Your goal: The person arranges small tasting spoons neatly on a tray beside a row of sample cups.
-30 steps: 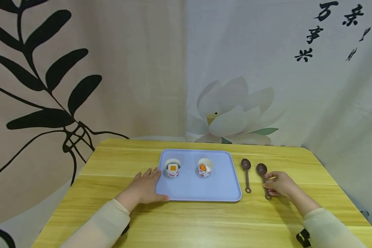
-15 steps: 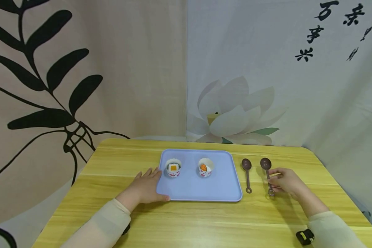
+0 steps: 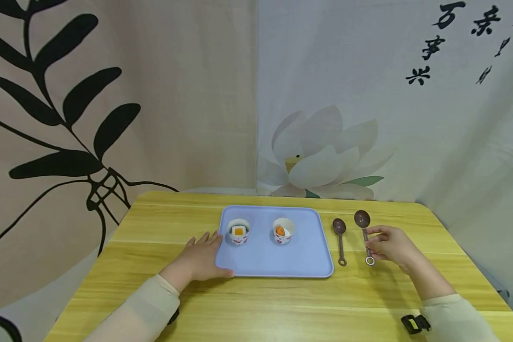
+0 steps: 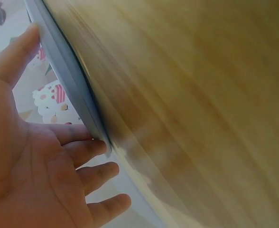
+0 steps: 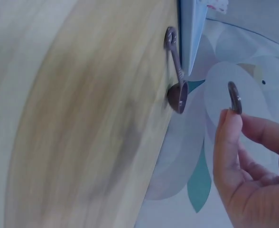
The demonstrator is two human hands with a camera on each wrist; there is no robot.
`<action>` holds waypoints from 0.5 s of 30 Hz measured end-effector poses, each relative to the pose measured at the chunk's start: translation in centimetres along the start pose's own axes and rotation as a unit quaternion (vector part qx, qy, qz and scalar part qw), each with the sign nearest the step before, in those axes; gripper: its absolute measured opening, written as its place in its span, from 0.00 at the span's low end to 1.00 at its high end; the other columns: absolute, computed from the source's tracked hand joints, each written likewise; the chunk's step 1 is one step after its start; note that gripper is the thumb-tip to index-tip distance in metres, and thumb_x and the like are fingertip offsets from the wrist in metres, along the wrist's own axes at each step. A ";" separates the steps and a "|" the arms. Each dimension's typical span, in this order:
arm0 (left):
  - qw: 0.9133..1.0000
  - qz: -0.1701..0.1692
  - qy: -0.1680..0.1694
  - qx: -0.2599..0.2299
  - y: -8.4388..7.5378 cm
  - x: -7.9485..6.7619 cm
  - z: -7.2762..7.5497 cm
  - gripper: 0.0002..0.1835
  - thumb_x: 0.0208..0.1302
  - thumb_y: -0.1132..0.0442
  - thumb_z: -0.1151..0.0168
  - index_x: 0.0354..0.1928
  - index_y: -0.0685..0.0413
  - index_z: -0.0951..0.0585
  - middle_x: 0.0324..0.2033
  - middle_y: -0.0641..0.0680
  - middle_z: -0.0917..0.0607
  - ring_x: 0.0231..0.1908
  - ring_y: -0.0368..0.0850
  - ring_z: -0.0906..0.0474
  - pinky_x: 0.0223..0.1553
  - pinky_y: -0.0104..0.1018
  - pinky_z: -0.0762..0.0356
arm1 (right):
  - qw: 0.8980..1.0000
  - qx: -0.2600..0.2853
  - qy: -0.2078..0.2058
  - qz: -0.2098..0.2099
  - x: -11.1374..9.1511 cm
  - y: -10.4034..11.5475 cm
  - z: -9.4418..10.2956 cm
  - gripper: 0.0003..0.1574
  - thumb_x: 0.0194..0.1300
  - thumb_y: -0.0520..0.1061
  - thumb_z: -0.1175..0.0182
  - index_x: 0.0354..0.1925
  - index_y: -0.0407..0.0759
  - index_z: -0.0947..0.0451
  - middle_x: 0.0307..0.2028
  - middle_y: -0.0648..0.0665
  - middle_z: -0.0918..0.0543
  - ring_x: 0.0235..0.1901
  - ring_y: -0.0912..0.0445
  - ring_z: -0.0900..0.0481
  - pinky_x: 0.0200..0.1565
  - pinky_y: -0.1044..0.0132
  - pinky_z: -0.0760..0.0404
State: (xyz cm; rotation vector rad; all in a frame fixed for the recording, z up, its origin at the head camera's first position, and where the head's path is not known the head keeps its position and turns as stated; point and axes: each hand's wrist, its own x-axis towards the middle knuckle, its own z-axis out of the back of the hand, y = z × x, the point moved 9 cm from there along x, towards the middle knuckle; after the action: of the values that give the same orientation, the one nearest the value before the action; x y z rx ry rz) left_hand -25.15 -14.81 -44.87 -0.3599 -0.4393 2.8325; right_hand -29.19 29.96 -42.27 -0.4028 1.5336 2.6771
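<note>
My right hand (image 3: 389,247) pinches the handle of a brown measuring spoon (image 3: 362,219), raised off the table with its bowl pointing away. The ring end of that handle (image 5: 235,97) sticks up past my fingertips in the right wrist view. A second brown measuring spoon (image 3: 339,227) lies on the table, between the held one and the tray. My left hand (image 3: 203,259) rests against the near left corner of a light blue tray (image 3: 278,266), fingers spread and thumb on the front edge. In the left wrist view those fingers (image 4: 99,175) look fairly straight.
On the tray stand two small printed white cups. The left cup (image 3: 238,240) contains a white piece with an orange square; the right cup (image 3: 283,237) has an orange and white piece. All stand on a wooden table (image 3: 282,308), with printed curtains (image 3: 196,95) behind.
My right hand has lifted the measuring spoon off the table, and it has moved up and slightly away. The left hand, tray, cups and second spoon stay put.
</note>
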 end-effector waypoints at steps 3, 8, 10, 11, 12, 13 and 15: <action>1.000 0.000 0.001 -0.001 0.0 0.0 0.0 0.62 0.51 0.29 0.31 0.74 0.70 0.40 0.75 0.66 0.41 0.73 0.70 0.49 0.70 0.70 0.55 | 1.000 0.002 0.000 0.008 -0.1 0.5 -0.4 0.29 0.69 0.32 0.41 0.64 0.22 0.36 0.39 0.37 0.18 0.32 0.54 0.16 0.35 0.62 0.13; 1.000 0.000 0.002 0.001 0.0 0.0 0.0 0.62 0.51 0.29 0.31 0.74 0.69 0.40 0.75 0.66 0.41 0.74 0.70 0.49 0.70 0.70 0.55 | 1.000 0.003 -0.005 0.025 -0.4 1.4 -0.9 0.29 0.69 0.31 0.41 0.64 0.22 0.36 0.39 0.38 0.19 0.33 0.56 0.17 0.36 0.63 0.13; 1.000 0.001 0.003 0.002 0.0 0.0 0.0 0.62 0.51 0.29 0.31 0.74 0.69 0.40 0.75 0.66 0.42 0.74 0.70 0.49 0.70 0.70 0.55 | 0.999 0.008 -0.007 0.030 -0.5 1.7 -1.1 0.29 0.69 0.32 0.41 0.64 0.22 0.36 0.40 0.38 0.19 0.33 0.56 0.17 0.37 0.63 0.13; 1.000 0.002 0.004 0.002 0.0 0.0 0.0 0.62 0.51 0.29 0.31 0.74 0.69 0.40 0.75 0.66 0.42 0.74 0.70 0.49 0.70 0.70 0.55 | 0.999 0.010 -0.007 0.035 -0.6 1.8 -1.2 0.29 0.69 0.32 0.40 0.64 0.21 0.36 0.40 0.38 0.19 0.33 0.56 0.17 0.37 0.63 0.13; 1.000 0.002 0.004 0.002 0.0 0.0 0.0 0.62 0.51 0.29 0.31 0.74 0.69 0.40 0.75 0.66 0.42 0.74 0.70 0.49 0.70 0.70 0.55 | 0.999 0.014 -0.007 0.038 -0.6 2.0 -1.3 0.28 0.69 0.32 0.41 0.64 0.21 0.35 0.40 0.38 0.19 0.33 0.56 0.16 0.37 0.63 0.13; 1.000 0.003 0.004 0.001 0.0 0.0 0.0 0.62 0.51 0.29 0.31 0.74 0.69 0.40 0.75 0.66 0.42 0.74 0.70 0.50 0.70 0.70 0.55 | 0.999 0.020 -0.008 0.040 -0.6 2.1 -1.5 0.28 0.69 0.32 0.41 0.64 0.22 0.35 0.40 0.38 0.19 0.33 0.57 0.16 0.37 0.63 0.13; 1.000 0.004 0.005 0.002 0.1 0.0 0.0 0.62 0.51 0.29 0.31 0.74 0.69 0.40 0.75 0.65 0.42 0.74 0.69 0.50 0.70 0.69 0.55 | 0.999 0.029 -0.008 0.044 -0.6 2.4 -1.7 0.28 0.69 0.31 0.41 0.64 0.22 0.35 0.40 0.38 0.19 0.32 0.57 0.16 0.37 0.63 0.13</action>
State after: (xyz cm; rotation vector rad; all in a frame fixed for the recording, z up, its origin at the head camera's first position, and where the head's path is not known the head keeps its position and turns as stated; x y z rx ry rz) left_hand -25.15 -14.87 -44.94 -0.3747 -0.4321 2.8384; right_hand -28.60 27.33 -40.95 -0.3179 1.6583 2.6843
